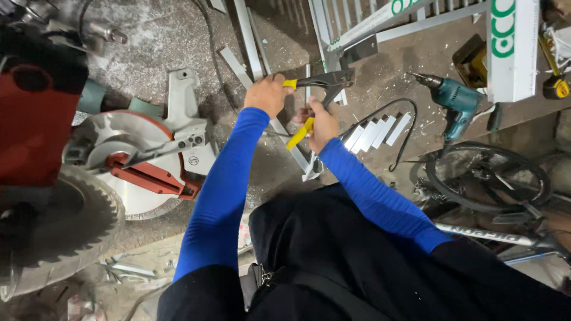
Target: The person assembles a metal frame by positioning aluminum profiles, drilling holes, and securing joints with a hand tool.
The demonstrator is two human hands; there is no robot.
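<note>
A hand riveter (324, 83) with a dark metal head and yellow-sleeved handles is held in both my hands over the floor. My left hand (267, 94) grips the upper yellow handle. My right hand (321, 123) closes around the lower yellow handle, which sticks out below it. The tool's nose points right, at the corner of a white metal frame (333, 35) lying on the ground. Both my arms wear blue sleeves. A white metal strip (297, 156) runs under my hands.
A mitre saw (148, 160) with a red guard and toothed blade sits at left. A teal power drill (455, 101) and short white metal offcuts (377, 131) lie at right. A bicycle wheel (488, 178) and frame are lower right. A tape measure (556, 88) is far right.
</note>
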